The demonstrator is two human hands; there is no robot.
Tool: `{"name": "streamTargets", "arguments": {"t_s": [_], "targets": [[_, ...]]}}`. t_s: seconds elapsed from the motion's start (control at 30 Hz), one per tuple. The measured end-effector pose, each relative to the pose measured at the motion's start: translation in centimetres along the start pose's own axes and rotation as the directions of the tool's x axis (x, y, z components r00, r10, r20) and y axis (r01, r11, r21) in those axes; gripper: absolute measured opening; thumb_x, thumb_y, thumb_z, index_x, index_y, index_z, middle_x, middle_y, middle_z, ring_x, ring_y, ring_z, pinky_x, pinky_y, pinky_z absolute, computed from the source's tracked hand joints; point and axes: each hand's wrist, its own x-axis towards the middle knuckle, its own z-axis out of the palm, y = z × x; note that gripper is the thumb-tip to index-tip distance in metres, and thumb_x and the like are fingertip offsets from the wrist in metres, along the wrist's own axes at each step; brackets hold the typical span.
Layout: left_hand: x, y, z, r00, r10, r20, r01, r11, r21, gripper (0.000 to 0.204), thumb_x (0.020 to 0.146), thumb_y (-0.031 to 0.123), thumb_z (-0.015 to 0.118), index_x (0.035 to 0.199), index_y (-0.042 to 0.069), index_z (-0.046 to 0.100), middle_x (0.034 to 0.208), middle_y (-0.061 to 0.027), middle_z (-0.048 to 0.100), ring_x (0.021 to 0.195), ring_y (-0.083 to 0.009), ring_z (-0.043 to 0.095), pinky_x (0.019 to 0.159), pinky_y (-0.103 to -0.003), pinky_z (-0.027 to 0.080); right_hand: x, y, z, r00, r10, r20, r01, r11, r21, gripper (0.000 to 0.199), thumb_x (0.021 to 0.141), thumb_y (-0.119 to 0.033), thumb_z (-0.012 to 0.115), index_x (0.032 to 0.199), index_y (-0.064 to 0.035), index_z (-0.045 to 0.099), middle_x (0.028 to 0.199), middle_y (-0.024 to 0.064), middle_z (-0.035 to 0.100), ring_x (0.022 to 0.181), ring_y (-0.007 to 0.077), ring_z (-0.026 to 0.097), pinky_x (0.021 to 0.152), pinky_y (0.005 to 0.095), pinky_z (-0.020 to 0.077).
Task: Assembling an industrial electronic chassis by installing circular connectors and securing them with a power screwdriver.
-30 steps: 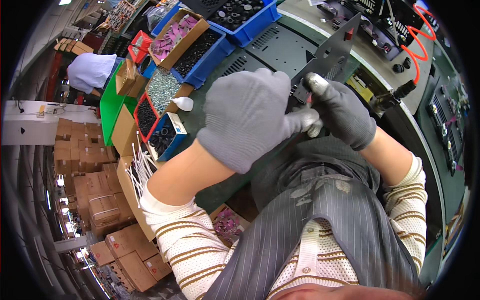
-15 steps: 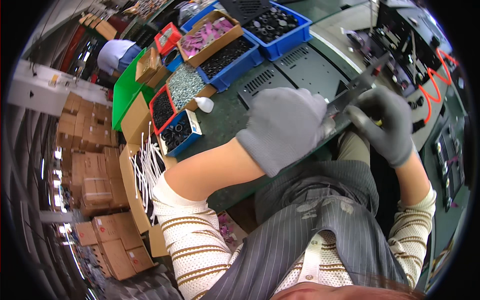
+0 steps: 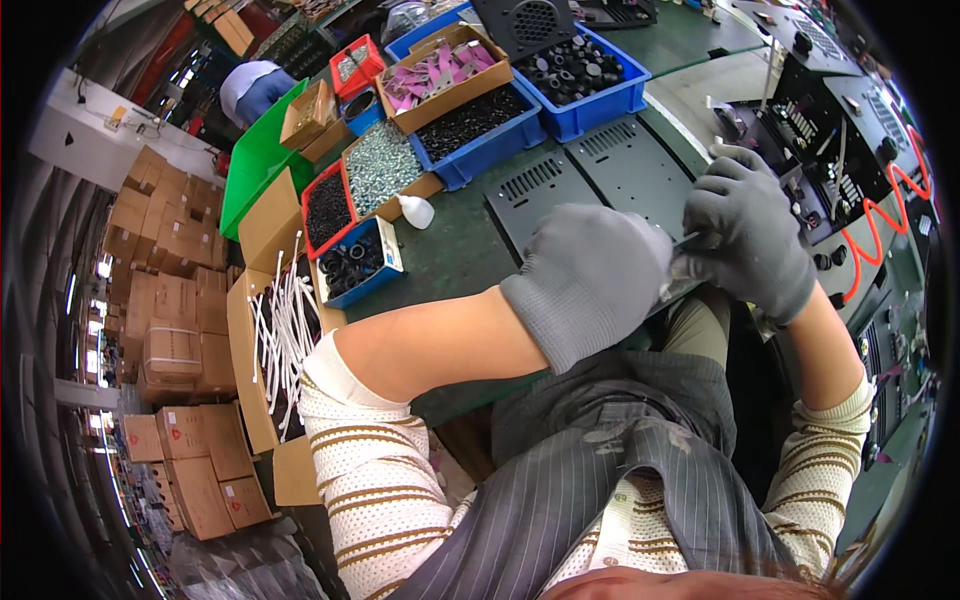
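Observation:
Both of my hands wear grey knitted gloves and meet over the near edge of the bench. My left hand (image 3: 590, 280) is closed, its back toward me and its fingertips at the end of a dark metal piece (image 3: 697, 243). My right hand (image 3: 750, 235) is closed round the same piece from the other side, fingers curled. Most of the piece is hidden by the gloves. Just beyond lie flat dark metal plates with slots (image 3: 545, 195) and small holes (image 3: 640, 170), which neither hand visibly touches.
Blue bins of black knobs (image 3: 570, 75) and black screws (image 3: 475, 125), and a box of pink ribbon cables (image 3: 445, 75), stand at the back. Silver screws (image 3: 382, 165), a white bottle (image 3: 416, 211) and white cable ties (image 3: 285, 340) are left. An orange coiled hose (image 3: 870, 235) hangs right.
The dark metal piece, earlier sticking up long between my hands, is now mostly covered. My right hand has shifted up and left, its fingers curling closer to my left hand.

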Motion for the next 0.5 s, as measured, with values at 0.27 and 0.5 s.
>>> {"name": "streamTargets", "arguments": {"t_s": [0.27,0.5], "targets": [[-0.6,0.0,-0.9,0.999,-0.036,-0.009,0.035,0.989,-0.143,0.030,0.082,0.035,0.063,0.077,0.006,0.061,0.069,-0.0119,0.060,0.067,-0.0270,0.063,0.058,-0.037,0.049,-1.1,-0.6,0.7,0.994,-0.019,-0.112,0.019,1.000,0.000,0.043,0.056,-0.039,0.078,0.084,-0.0113,0.059,0.090,0.0053,0.061,0.095,0.0289,0.056,0.092,0.0440,0.0393],[0.6,-7.3,2.2,0.977,-0.210,0.042,0.189,0.754,-0.629,0.033,0.091,0.031,0.054,0.099,0.001,0.063,0.094,-0.0084,0.064,0.089,-0.0153,0.060,0.078,-0.030,0.047,-14.1,1.7,-1.6,0.475,0.291,-0.830,-0.197,0.955,0.222,0.040,0.079,-0.023,0.069,0.112,-0.0038,0.059,0.110,0.0151,0.060,0.095,0.0251,0.060,0.083,0.0350,0.0466]]}}
